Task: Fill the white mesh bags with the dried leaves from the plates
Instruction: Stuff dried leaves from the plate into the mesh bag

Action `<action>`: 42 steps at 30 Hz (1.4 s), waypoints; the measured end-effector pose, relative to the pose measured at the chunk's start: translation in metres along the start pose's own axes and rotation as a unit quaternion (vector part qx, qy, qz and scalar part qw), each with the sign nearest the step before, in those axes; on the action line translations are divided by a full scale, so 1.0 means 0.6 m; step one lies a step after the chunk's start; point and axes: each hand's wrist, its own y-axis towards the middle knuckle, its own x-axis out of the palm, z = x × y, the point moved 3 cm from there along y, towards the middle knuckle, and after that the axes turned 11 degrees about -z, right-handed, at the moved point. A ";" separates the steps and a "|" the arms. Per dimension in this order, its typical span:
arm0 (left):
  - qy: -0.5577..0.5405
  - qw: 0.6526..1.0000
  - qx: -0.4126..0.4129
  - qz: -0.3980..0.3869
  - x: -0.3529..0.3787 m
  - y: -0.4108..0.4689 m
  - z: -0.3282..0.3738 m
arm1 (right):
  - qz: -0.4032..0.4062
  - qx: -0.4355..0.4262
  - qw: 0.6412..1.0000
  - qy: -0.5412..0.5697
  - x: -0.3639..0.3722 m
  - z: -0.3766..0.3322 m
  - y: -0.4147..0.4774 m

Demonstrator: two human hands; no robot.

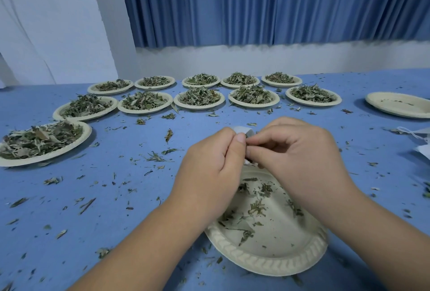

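**Both hands pinch mesh bag over the near plate**

Left fingertips [238, 140] and right fingertips [257, 151] are curled and clamped on the white mesh bag [243, 130]. The left hand [209, 162] and right hand [295, 151] hold it just above the far rim of the near plate [267, 261]. The bag is mostly hidden, so its fill cannot be told. It is likely light, soft and floppy, so grip it at the mouth hem on both sides. The dried leaves [256, 207] look brittle and likely to spill. The full plates [144, 111] sit well behind, with open table [116, 197] to the left. Spare bags [422, 133] lie at the right edge.
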 end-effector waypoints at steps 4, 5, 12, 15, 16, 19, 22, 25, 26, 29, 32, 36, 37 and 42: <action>-0.025 1.000 -0.007 -0.002 -0.003 0.001 -0.005 | -0.032 0.006 0.999 -0.012 0.003 0.000 0.005; -0.032 0.999 -0.011 0.002 -0.005 0.001 -0.006 | -0.057 0.009 0.998 0.003 0.002 -0.001 0.006; -0.039 0.999 -0.015 0.010 -0.016 0.000 -0.003 | -0.095 0.045 0.988 0.110 -0.003 -0.009 0.018; -0.066 0.997 -0.023 0.011 -0.024 0.000 -0.005 | -0.080 0.077 0.992 0.062 -0.006 -0.005 0.033; -0.084 0.996 -0.029 0.014 -0.028 0.001 -0.005 | -0.083 0.098 0.990 0.057 -0.007 -0.001 0.039; -0.168 0.984 -0.048 0.017 -0.039 0.002 -0.005 | -0.202 0.177 0.951 0.151 0.007 0.004 0.049; -0.213 0.975 -0.056 0.009 -0.046 0.004 -0.004 | -0.288 0.190 0.890 0.299 0.026 -0.002 0.053; -0.187 0.981 -0.048 0.015 -0.058 0.005 -0.004 | -0.266 0.169 0.891 0.327 0.036 -0.009 0.060; -0.152 0.987 -0.044 0.020 -0.063 0.005 -0.007 | -0.254 0.167 0.900 0.313 0.038 -0.012 0.061; -0.036 0.999 -0.029 0.019 -0.070 0.005 -0.009 | -0.195 0.164 0.948 0.193 0.044 -0.016 0.066; 0.012 1.000 -0.026 0.012 -0.064 0.002 -0.004 | -0.136 0.158 0.977 0.040 0.051 -0.023 0.076; -0.010 1.000 -0.024 0.003 -0.057 0.002 -0.005 | -0.134 0.169 0.967 -0.135 0.064 -0.029 0.084; -0.017 1.000 -0.025 0.008 -0.058 0.002 -0.007 | -0.143 0.173 0.964 -0.140 0.063 -0.028 0.085; -0.029 0.998 -0.039 0.038 -0.059 0.003 -0.009 | -0.281 0.193 0.937 0.075 0.037 -0.026 0.075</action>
